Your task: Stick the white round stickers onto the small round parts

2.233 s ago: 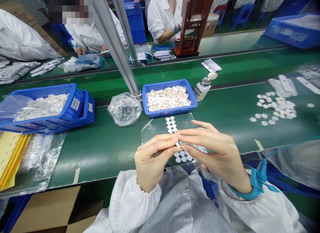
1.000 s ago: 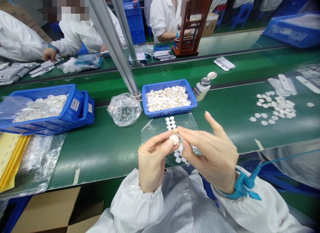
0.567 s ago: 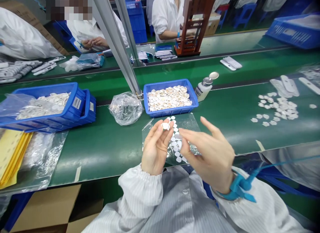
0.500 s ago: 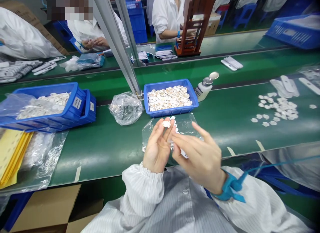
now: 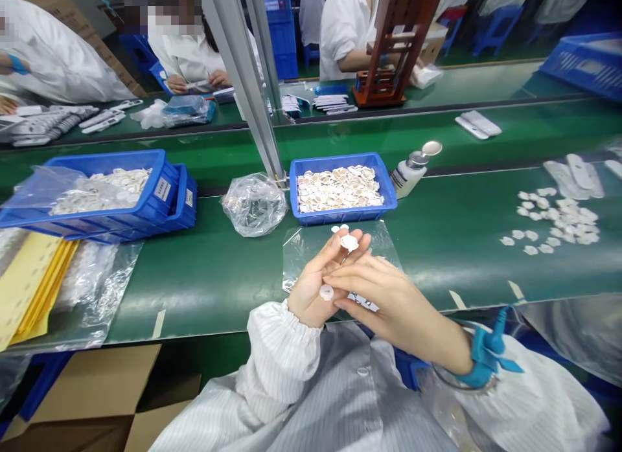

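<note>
My left hand (image 5: 311,289) is palm up, its fingertips closed on a small white round piece (image 5: 348,243) with a lobed edge. Against it, my right hand (image 5: 396,296) reaches over the left palm. A thin, pale round disc (image 5: 326,292) shows at the right thumb and fingertips, over the left palm. Below both hands, a clear plastic sheet (image 5: 299,251) lies on the green bench, with more white pieces (image 5: 364,302) partly hidden on it. Just beyond stands a blue tray (image 5: 345,215) full of similar white pieces.
A bottle with a raised metal lid (image 5: 408,178) stands right of the tray, a crumpled clear bag (image 5: 254,206) left. Loose white pieces (image 5: 558,220) lie farther right. Stacked blue bins (image 5: 97,229) and yellow sheets (image 5: 41,290) occupy the left. A metal post (image 5: 245,83) rises behind.
My right hand has its raised index finger lowered and now lies flatter across the left palm. The pale disc has come into sight. The whole view has shifted slightly.
</note>
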Action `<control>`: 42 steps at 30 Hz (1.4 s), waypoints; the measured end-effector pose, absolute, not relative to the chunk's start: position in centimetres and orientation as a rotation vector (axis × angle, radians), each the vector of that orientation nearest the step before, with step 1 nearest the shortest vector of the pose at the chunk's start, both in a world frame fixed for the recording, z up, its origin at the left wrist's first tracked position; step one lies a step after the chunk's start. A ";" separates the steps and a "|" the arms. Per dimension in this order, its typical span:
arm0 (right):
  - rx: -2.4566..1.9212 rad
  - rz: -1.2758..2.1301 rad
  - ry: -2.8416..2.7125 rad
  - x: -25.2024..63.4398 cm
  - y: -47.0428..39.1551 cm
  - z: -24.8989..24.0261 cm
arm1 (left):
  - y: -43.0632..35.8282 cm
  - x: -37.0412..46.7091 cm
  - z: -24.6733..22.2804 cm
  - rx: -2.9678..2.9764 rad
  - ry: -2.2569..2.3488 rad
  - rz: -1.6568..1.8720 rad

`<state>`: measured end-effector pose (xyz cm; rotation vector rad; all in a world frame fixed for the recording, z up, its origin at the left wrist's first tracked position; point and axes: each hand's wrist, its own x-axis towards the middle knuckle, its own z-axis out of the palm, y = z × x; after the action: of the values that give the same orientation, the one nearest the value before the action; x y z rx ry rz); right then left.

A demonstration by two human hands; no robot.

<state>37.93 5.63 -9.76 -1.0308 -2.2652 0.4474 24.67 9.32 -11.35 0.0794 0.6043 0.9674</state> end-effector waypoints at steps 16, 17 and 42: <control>-1.036 0.266 -2.085 37.9 4.7 -8.6 | 8.8 23.6 -11.5 0.151 0.576 0.947; -1.032 0.218 -2.054 38.4 4.7 -8.2 | 8.7 23.3 -11.5 0.182 0.585 0.945; -1.109 -0.028 -2.072 39.5 5.9 -7.8 | 7.7 22.9 -10.9 0.515 0.674 0.890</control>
<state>39.50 5.91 -7.76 -1.1091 -2.0719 -0.0277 22.89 7.67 -10.94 0.5155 0.6736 0.8900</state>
